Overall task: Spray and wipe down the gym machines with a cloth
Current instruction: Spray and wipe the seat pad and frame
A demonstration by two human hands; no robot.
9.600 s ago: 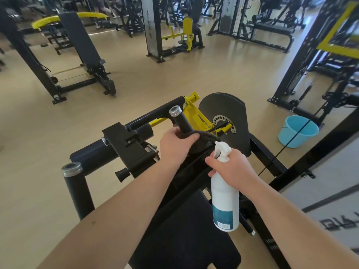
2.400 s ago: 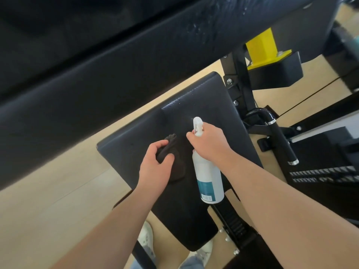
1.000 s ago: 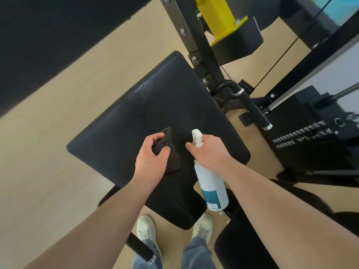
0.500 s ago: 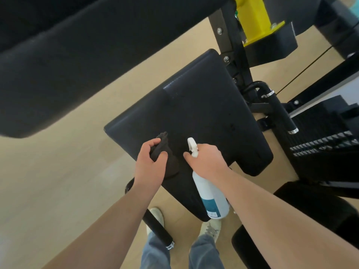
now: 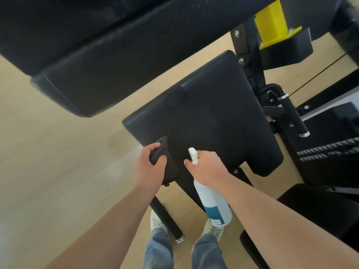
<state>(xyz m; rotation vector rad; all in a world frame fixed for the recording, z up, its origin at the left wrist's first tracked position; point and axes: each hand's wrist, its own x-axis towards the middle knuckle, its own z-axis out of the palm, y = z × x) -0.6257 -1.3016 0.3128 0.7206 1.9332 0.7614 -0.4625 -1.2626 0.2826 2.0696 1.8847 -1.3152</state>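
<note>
A black padded seat (image 5: 209, 117) of a gym machine fills the middle of the head view. My left hand (image 5: 150, 167) grips a dark cloth (image 5: 167, 164) at the seat's near left edge, with part of the cloth hanging below my palm. My right hand (image 5: 206, 166) holds a white spray bottle (image 5: 213, 202) with a teal label by its neck, one finger on the trigger, the white nozzle pointing up over the seat's near end.
A large black back pad (image 5: 116, 45) hangs overhead across the top. A black handle with chrome caps (image 5: 291, 113) and a weight stack (image 5: 330, 148) stand to the right. A yellow bracket (image 5: 272, 22) sits at top right. Another handle bar (image 5: 167, 218) lies by my shoes.
The view has swung left and down along the seat. My left hand with the cloth has slid toward the seat's near left edge; my right hand still carries the bottle beside it.
</note>
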